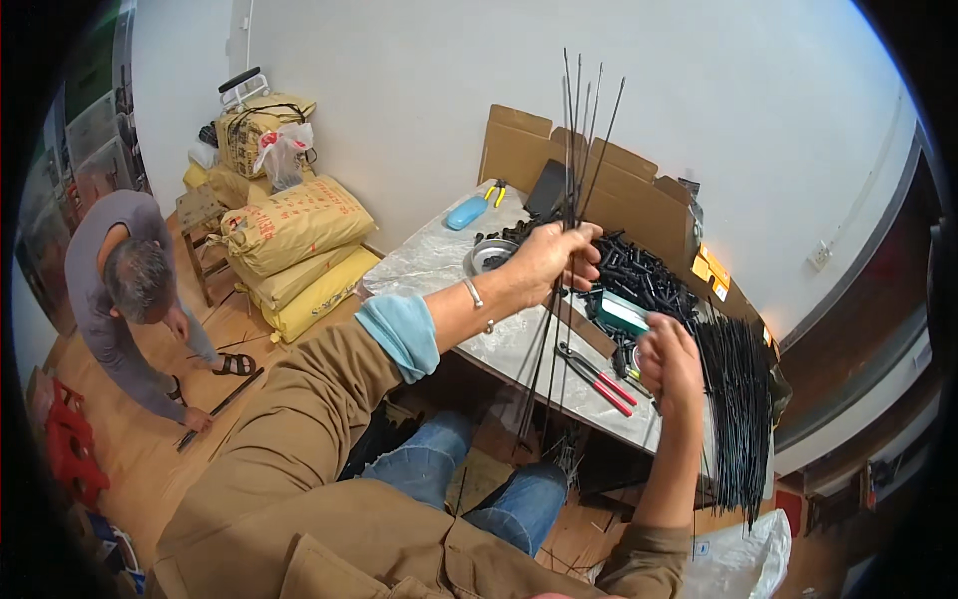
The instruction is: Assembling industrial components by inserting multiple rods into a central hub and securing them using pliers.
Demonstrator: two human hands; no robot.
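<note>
Upper left: sacks (pixel 297 228) stacked near wall (pixel 399 90), likely to save room. Centre: black rods (pixel 571 205) held near-upright around mid-length, apparently keeping them together, tips fanning upward; left hand (pixel 549 262) wrapped round them, forearm slanting in from lower left. Lower right of centre: red-handled pliers (pixel 617 388) on table (pixel 509 349), handles toward person, presumably for quick reach. Further right: right hand (pixel 671 364) with fingers curled, forearm steep; cannot tell whether holding anything. Right: rod bundle (pixel 738 409) overhanging table edge, probably for easy picking.
</note>
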